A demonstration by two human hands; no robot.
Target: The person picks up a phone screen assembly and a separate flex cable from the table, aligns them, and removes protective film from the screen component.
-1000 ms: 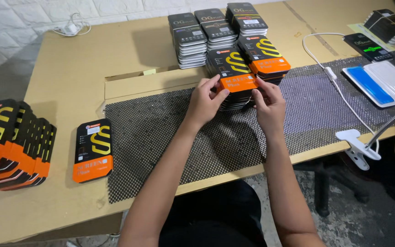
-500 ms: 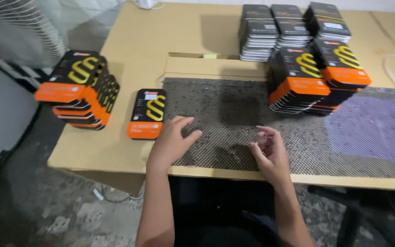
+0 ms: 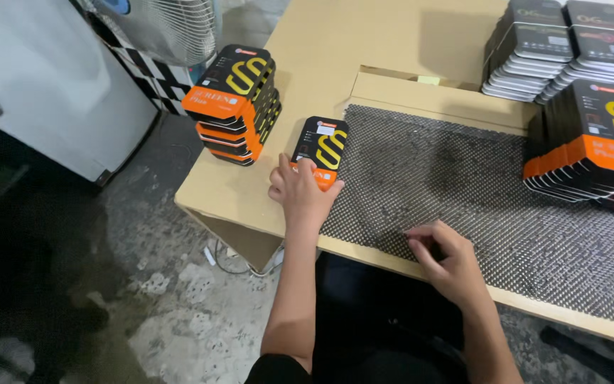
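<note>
1. Reaching with left hand (image 3: 300, 193) onto near end of single black-and-orange box (image 3: 320, 151), lying flat at left edge of mat (image 3: 463, 192) on worktop (image 3: 364, 43)
2. Left grip: fingers spread over box's orange end, thumb at its left side, touching but not closed around it; cannot tell whether lifted off worktop
3. Right hand (image 3: 448, 257) loosely curled, empty, resting on mat near front edge, well apart from box
4. Doing it well, as judged: pinching across narrow sides with thumb and fingers rather than pressing on top, keeping box flat, sliding clear of mat edge before lifting
5. Left stack (image 3: 238, 102) of like boxes just beyond and left of hand, leaning somewhat; worth avoiding a knock with knuckles
6. More stacks (image 3: 591, 142) at far right, grey-topped stacks (image 3: 534, 50) behind; fan (image 3: 165, 21) off worktop at top left
</note>
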